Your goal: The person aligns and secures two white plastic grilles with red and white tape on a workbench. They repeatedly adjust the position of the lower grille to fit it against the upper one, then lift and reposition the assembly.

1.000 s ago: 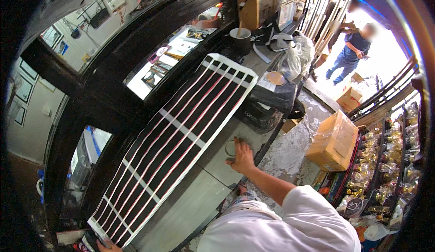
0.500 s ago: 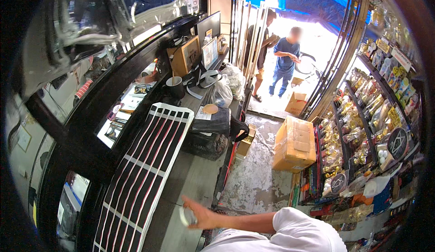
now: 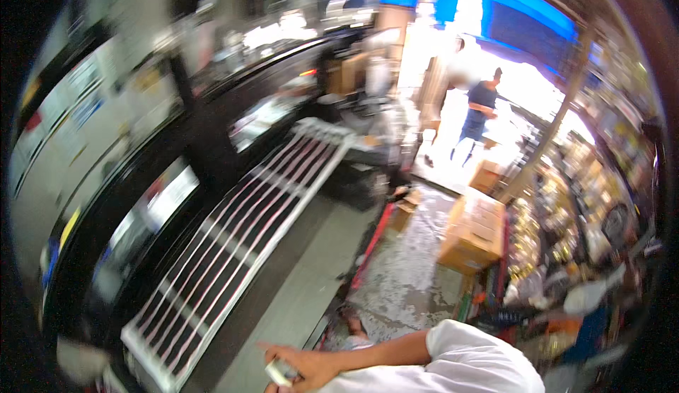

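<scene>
My right hand (image 3: 308, 369) is at the lower middle, beside the grey counter (image 3: 293, 276). Its fingers are curled round a small white ring-shaped thing (image 3: 277, 373), blurred and partly covered, so its exact kind is unclear. My forearm reaches in from the right, below a white short sleeve. Beyond the hand, along the counter, lies a long white-edged sheet (image 3: 233, 251) of black strips divided by thin white and reddish lines, with grey bands across it. My left hand does not show.
A taped cardboard box (image 3: 472, 230) stands on the worn floor (image 3: 403, 273), with a smaller box (image 3: 486, 175) behind it. Racks of packaged goods (image 3: 559, 216) line the right side. Dark-framed openings (image 3: 148, 209) run along the left. People (image 3: 482, 107) stand in the bright doorway.
My view has swung left and blurred, showing more of the sheet's near end. My right hand sits lower and slightly left, still holding the white ring-shaped thing. The people outside have shifted.
</scene>
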Tool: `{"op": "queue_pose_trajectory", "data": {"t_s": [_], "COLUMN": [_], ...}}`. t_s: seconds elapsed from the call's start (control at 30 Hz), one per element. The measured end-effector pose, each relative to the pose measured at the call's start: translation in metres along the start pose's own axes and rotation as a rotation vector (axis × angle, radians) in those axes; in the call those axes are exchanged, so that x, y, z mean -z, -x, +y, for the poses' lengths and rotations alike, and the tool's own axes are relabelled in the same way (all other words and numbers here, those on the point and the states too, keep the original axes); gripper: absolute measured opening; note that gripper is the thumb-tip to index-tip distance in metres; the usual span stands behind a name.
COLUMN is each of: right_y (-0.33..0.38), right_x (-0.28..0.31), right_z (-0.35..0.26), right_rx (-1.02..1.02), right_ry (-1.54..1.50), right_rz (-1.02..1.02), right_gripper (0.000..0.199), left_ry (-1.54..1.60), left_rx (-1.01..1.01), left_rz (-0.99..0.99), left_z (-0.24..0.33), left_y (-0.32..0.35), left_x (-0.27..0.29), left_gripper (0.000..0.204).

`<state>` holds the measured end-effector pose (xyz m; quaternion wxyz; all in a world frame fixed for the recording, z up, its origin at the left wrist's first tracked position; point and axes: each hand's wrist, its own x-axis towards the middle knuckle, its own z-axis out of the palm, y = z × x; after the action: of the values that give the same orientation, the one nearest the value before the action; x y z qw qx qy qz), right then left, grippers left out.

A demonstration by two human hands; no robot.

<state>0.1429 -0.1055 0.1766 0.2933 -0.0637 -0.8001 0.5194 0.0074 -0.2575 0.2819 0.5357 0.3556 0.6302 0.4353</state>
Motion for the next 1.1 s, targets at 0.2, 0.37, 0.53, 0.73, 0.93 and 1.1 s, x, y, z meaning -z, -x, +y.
{"op": "queue_pose_trajectory", "data": {"t_s": [0.2,0.37,0.53,0.73,0.93,1.1], "right_y": [0.008,-0.001,-0.008,0.001,0.098,0.161], "right_x": [0.004,-0.015,-0.022,-0.028,-0.012,-0.003], "right_z": [-0.048,-0.053,-0.054,-0.027,0.054,0.081], "right_rx": [-0.357,-0.517,-0.511,-0.708,-0.749,-0.740], "right_ry": [-0.250,-0.570,-0.520,-0.698,-0.387,0.371], "right_rz": [-0.105,-0.156,-0.185,-0.065,0.188,-0.062], "right_gripper": [0.105,0.104,0.090,0.076,0.077,0.065], "left_ry": [-0.135,-0.069,-0.017,-0.077,-0.634,-0.674], "left_rx": [-0.237,-0.349,-0.337,-0.305,-0.040,-0.066], "left_rz": [-0.136,-0.138,-0.081,-0.115,0.507,0.982], "left_z": [-0.055,-0.063,-0.063,-0.080,-0.153,-0.260], "left_y": [-0.005,0.014,0.032,0.030,-0.006,-0.003], "left_x": [0.029,0.034,0.030,0.050,0.124,0.259], "left_gripper": [0.021,0.022,0.022,0.022,0.026,0.027]}}
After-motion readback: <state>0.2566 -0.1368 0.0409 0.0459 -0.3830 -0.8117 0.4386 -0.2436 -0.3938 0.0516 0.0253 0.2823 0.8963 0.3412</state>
